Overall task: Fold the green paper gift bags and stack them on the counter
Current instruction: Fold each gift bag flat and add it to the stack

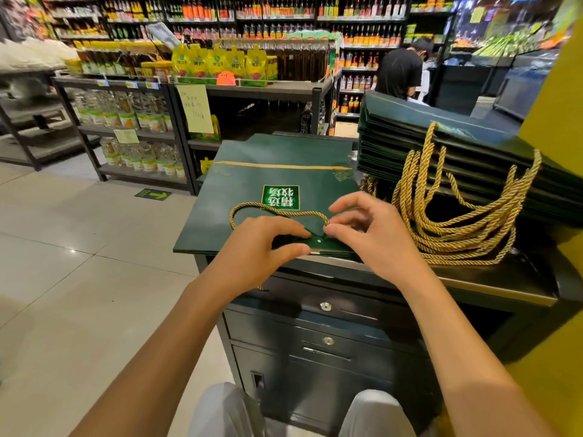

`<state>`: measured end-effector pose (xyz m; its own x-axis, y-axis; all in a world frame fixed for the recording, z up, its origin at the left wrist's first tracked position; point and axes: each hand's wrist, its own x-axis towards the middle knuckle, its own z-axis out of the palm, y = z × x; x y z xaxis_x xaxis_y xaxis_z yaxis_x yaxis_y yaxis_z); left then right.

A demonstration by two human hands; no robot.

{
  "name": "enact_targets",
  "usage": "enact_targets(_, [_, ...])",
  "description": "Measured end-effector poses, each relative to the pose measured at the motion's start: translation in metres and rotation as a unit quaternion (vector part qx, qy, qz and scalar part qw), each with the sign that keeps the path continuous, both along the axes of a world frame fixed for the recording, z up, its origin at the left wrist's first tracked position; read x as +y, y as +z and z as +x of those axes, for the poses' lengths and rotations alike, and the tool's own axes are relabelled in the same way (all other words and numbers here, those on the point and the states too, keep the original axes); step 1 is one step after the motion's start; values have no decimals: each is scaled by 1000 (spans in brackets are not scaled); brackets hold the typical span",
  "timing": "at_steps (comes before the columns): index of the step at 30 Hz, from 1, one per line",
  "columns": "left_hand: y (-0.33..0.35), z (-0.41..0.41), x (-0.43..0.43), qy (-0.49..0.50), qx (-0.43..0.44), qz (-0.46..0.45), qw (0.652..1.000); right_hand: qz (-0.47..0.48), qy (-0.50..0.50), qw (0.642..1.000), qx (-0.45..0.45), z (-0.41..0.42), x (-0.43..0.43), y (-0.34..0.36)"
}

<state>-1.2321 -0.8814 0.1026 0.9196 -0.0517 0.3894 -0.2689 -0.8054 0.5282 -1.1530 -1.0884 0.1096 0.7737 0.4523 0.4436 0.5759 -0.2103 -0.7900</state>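
1. One green gift bag [271,178] lies flat on the counter [492,287], at 9 o'clock from the stack of folded bags [448,152] and just beside it.
2. Judged light, stiff at the creases, easily dented; best pressed at the near edge, or lifted by the gold rope handle [277,212].
3. Left hand [255,247]: thumb and fingers narrowly apart, pinching the bag's near rim.
4. Right hand [369,231]: fingers curled, thumb and forefinger closed on the rope's end at 12 o'clock from the rim.

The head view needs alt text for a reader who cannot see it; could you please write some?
Two bare hands, left hand and right hand, pinch the near edge of a flat green gift bag on a dark counter, by its gold rope handle. A stack of folded bags sits right.
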Motion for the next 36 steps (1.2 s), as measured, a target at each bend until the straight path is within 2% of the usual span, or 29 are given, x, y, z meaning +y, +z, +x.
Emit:
enact_targets(14, [-5,-4,-8,32,-62,26,997,-31,-25,997,-70,3,4,-9])
enact_targets(22, [-5,-1,-12,68,-103,33,992,-42,5,998,-43,1,0,-4])
enact_targets(33, [3,0,-17,79,-103,64,989,-74,27,996,-40,3,-5,-2])
enact_targets(36, [-2,-4,-19,66,-135,21,988,-61,38,997,-37,1,-5,-1])
